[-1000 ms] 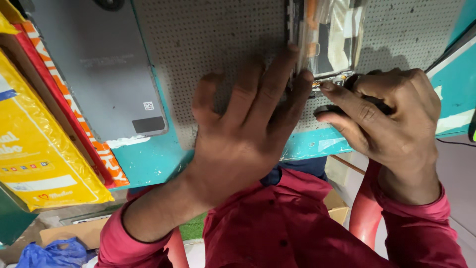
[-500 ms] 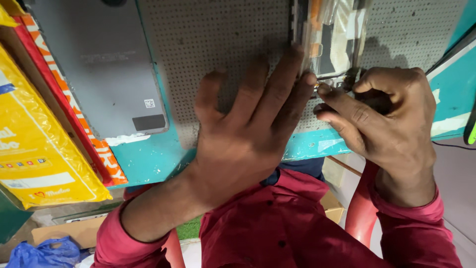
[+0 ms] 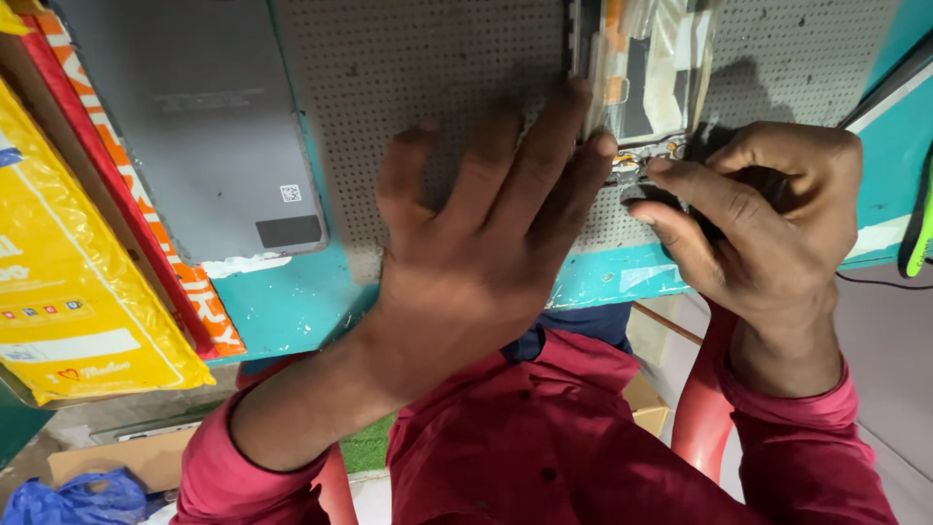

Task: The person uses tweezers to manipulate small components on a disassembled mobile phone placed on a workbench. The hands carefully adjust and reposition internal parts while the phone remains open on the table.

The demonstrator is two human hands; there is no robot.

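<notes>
My left hand (image 3: 476, 243) lies flat with fingers spread on a grey perforated mat (image 3: 428, 87), its fingertips pressing the edge of an opened phone body (image 3: 641, 73) with exposed inner parts. My right hand (image 3: 758, 224) is curled around a small dark tool (image 3: 680, 194) whose tip meets the phone's lower end. The tool is mostly hidden by the fingers. A grey phone back cover (image 3: 194, 126) lies on the mat to the left, apart from both hands.
The mat rests on a teal table (image 3: 292, 292). A yellow package (image 3: 78, 282) and a red-orange box (image 3: 185, 282) stand at the left. A green-black object (image 3: 918, 233) sits at the right edge. A blue bag (image 3: 68, 496) lies on the floor.
The right hand has shifted slightly, its index finger now stretched toward the phone's lower end. The left hand stays pressed flat in place.
</notes>
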